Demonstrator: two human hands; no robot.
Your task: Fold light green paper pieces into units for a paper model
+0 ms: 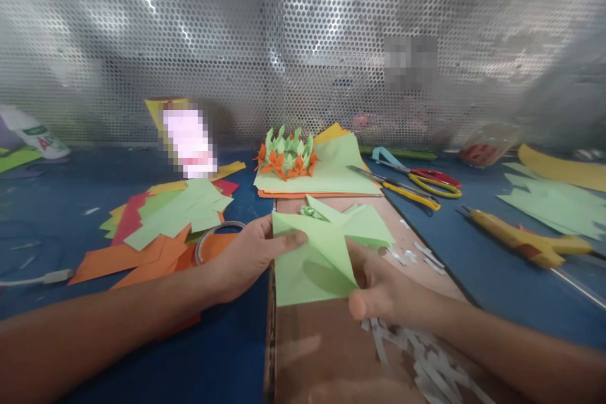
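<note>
A light green sheet of paper (pixel 307 271) is held up over the brown board, its right side bent up in a curve. My left hand (pixel 258 252) pinches its left edge, thumb on top. My right hand (pixel 379 284) grips the right edge near the lower corner, its fingers partly behind the sheet. Just beyond lie more light green paper pieces (pixel 367 224) and a small folded green piece (pixel 310 211). Farther back, a ring of folded green and orange paper (pixel 288 154) rests on a stack of coloured sheets (pixel 331 183).
Coloured paper pieces (pixel 175 218) and a tape roll (pixel 203 243) lie left. Scissors (pixel 402 192) and a yellow glue gun (pixel 525 237) lie right. White paper strips (pixel 435 366) litter the brown board (pixel 326 353). A perforated metal sheet (pixel 284 25) stands behind.
</note>
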